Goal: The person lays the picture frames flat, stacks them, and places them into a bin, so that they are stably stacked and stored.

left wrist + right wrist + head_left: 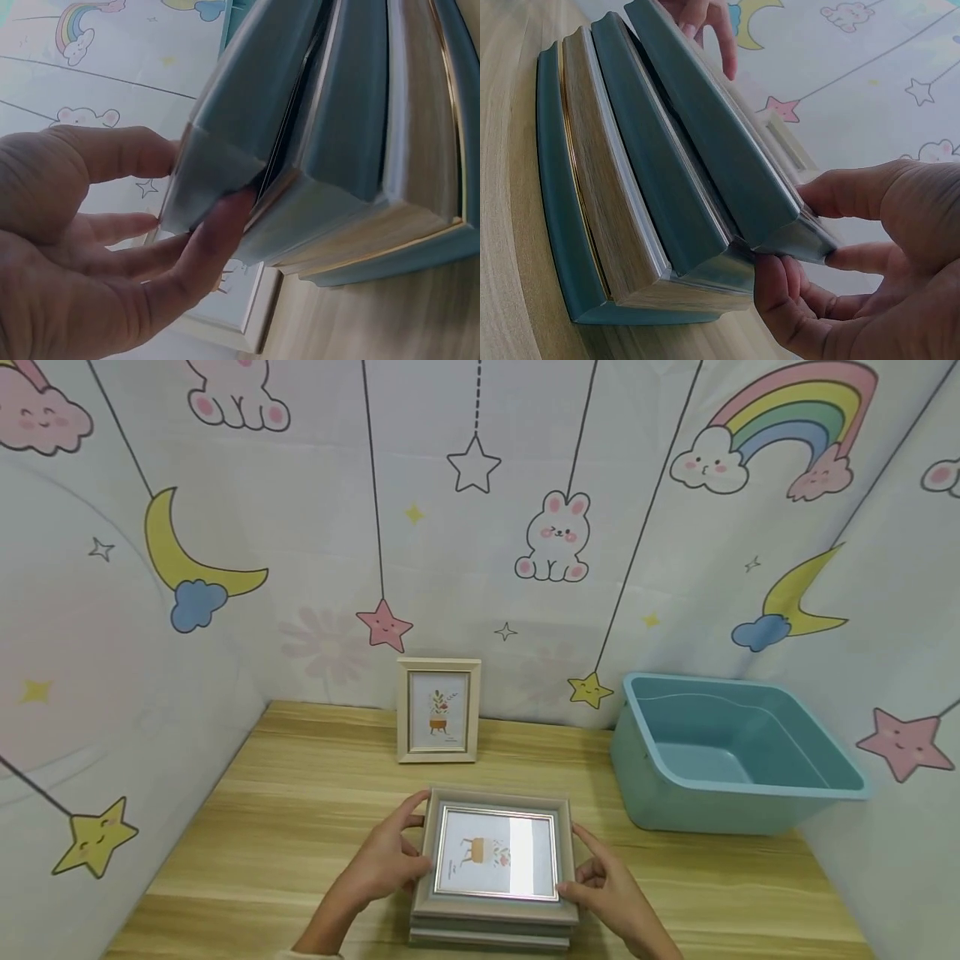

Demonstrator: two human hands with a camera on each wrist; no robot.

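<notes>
A picture frame [495, 852] with a plant-pot print lies face up at the top of a stack of several picture frames [487, 937]. My left hand [382, 860] pinches its left side, thumb on the front edge and fingertips underneath. On the opposite side my right hand [611, 893] grips it the same way. In the right wrist view, the top frame [712, 142] is tilted, with a dark wedge-shaped gap between it and the frame below [660, 150]. The left wrist view shows a fingertip [229, 217] in that gap. Some fingers are hidden behind the frame.
Another picture frame [401, 714] with a pale border stands upright at the back of the wooden table [300, 827], near the cartoon-printed curtain [465, 568]. To the right sits a teal plastic basin [652, 785]. The curtain also closes in both sides.
</notes>
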